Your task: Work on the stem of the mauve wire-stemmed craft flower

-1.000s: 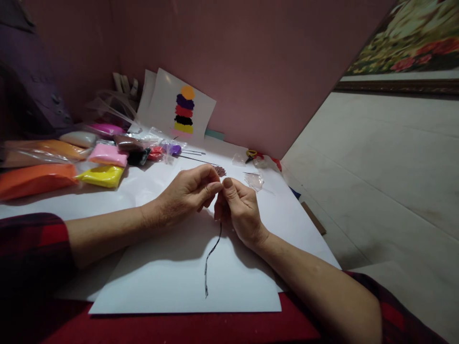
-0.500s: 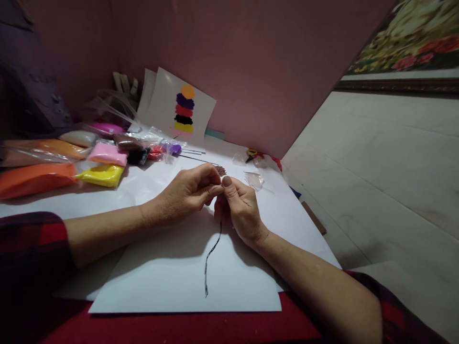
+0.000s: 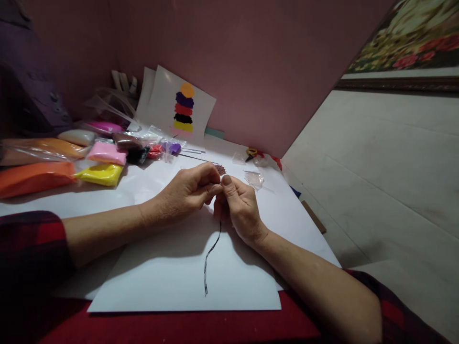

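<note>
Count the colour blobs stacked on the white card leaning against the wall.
5 clear blobs on the white card, top to bottom: orange, purple, red, black, yellow. A faint one may sit below.

Along the left of the worktop (image 3: 150, 188) we see bagged blocks of clay: orange (image 3: 34, 177), yellow (image 3: 101, 174), pink (image 3: 106, 154) and white (image 3: 77, 137). We find a white card with stacked colour patches (image 3: 183, 109) leaning on the pink wall (image 3: 251, 62). A framed flower picture (image 3: 412, 33) lies far right on the floor.
</note>
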### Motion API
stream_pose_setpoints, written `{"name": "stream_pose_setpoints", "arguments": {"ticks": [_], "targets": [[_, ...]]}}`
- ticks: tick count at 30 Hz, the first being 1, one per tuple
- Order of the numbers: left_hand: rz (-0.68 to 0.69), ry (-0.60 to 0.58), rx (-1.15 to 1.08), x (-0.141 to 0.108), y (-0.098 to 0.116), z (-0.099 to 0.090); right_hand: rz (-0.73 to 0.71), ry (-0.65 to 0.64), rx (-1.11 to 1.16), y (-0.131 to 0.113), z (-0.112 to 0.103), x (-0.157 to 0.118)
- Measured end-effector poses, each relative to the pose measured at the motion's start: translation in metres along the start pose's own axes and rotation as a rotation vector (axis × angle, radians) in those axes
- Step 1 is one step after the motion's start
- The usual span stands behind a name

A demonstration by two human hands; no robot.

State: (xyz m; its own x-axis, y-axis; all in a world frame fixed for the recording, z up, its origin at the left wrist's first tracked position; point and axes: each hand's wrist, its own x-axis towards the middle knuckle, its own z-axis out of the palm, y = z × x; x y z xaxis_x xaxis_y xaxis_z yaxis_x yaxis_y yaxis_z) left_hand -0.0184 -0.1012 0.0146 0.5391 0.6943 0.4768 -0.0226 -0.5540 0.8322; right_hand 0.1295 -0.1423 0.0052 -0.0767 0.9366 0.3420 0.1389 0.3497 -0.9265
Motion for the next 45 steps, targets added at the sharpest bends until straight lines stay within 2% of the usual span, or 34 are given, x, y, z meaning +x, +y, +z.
{"name": "stream_pose_setpoints", "arguments": {"ticks": [15,25,31,36,45], "targets": [[0.0,0.029,0.051,0.0005,0.0069,0.0011,0.007,-0.014,0.042,-0.001,0.0014,0.0005],[0.01,0.021,-0.008,-0.0006,0.0016,0.001,0.007,-0.012,0.045,0.0016,0.0006,0.001],[0.004,0.017,-0.024,0.0005,0.0053,0.002,-0.003,0.016,0.018,0.0021,0.0005,0.0003],[0.05,0.018,-0.052,0.0018,0.0068,0.0033,-0.008,0.063,-0.01,0.003,0.0007,0.0005],[0.081,0.065,0.058,0.0017,0.0055,0.0022,-0.023,0.098,0.004,0.005,0.0007,0.0002]]}}
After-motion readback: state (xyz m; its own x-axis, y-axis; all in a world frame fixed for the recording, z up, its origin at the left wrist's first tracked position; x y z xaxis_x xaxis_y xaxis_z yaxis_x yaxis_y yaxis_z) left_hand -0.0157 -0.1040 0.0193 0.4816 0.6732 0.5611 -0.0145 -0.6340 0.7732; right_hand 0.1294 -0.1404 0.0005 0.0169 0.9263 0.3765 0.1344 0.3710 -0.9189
